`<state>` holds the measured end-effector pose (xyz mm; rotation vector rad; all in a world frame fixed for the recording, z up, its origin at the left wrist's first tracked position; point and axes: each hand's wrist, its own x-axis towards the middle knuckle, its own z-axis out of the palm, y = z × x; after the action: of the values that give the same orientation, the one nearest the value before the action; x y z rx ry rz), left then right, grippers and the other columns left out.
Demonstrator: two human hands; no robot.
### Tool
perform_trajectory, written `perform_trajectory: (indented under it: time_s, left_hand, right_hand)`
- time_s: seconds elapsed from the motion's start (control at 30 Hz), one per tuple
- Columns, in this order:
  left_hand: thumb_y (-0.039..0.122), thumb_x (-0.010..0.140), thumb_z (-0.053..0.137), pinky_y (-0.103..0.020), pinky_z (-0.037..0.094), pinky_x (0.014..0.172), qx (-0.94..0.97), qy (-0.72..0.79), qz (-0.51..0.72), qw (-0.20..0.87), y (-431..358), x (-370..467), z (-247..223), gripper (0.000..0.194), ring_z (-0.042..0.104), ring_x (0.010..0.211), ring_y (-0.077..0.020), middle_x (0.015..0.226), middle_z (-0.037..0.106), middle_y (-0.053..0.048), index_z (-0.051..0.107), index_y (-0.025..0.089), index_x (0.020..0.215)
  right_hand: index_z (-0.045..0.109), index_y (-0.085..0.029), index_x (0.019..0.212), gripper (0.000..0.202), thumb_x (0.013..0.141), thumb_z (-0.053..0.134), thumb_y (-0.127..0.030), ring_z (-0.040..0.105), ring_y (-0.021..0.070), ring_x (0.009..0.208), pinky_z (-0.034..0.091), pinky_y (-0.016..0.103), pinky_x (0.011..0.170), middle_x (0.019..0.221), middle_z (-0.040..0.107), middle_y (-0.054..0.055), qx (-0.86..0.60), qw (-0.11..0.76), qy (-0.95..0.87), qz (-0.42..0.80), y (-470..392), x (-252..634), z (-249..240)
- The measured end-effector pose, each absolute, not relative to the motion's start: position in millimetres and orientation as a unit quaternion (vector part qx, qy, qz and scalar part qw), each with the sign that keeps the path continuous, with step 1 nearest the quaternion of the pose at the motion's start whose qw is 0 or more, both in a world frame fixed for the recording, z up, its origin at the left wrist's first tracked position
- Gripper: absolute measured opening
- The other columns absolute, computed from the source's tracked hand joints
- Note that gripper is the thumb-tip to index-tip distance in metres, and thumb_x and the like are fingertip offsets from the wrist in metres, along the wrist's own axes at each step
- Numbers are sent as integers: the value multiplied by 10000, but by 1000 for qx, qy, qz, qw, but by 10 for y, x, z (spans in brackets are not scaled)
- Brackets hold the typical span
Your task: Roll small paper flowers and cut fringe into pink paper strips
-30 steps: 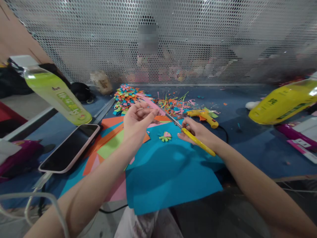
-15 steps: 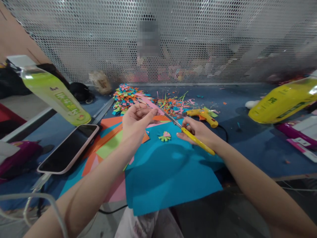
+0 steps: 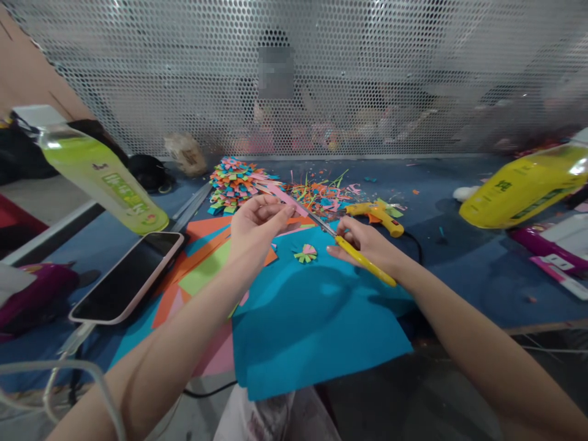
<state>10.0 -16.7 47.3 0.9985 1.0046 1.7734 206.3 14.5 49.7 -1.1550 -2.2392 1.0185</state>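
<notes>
My left hand (image 3: pixel 260 222) pinches a strip of pink paper (image 3: pixel 288 199) between thumb and fingers. Wrapped round the yellow handles of a pair of scissors (image 3: pixel 365 260) is my right hand (image 3: pixel 362 242). The scissor blades point up and left and meet the right end of the pink strip. Below them, a small fringed flower of green and pink paper (image 3: pixel 305 252) lies on a large blue paper sheet (image 3: pixel 316 331). Behind my left hand stands a cone covered in many-coloured paper fringes (image 3: pixel 232 180).
Paper scraps (image 3: pixel 321 193) and a yellow glue gun (image 3: pixel 376 214) lie behind the scissors. A phone (image 3: pixel 131 278) and a green bottle (image 3: pixel 105 177) are at left, a yellow bottle (image 3: pixel 523 187) at right. A perforated metal panel (image 3: pixel 349 73) closes the back.
My left hand has shifted slightly right and down with the pink strip. The scissors stay at the strip's end, almost unmoved in my right hand.
</notes>
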Motion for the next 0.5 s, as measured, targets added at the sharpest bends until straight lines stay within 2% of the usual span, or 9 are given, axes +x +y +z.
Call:
perform_trajectory:
  time_s: [0.5]
  left_hand:
    - [225,540,830,-233,596,608,388,394,690,468,-157,119,471,355,696,680,-146,671,690,1,577,145,776]
  right_hand:
    - [375,-217,780,343,743,645,-425,293,81,491,218,235,462,521,345,-88,-418,206,-809,359,152,2070,477]
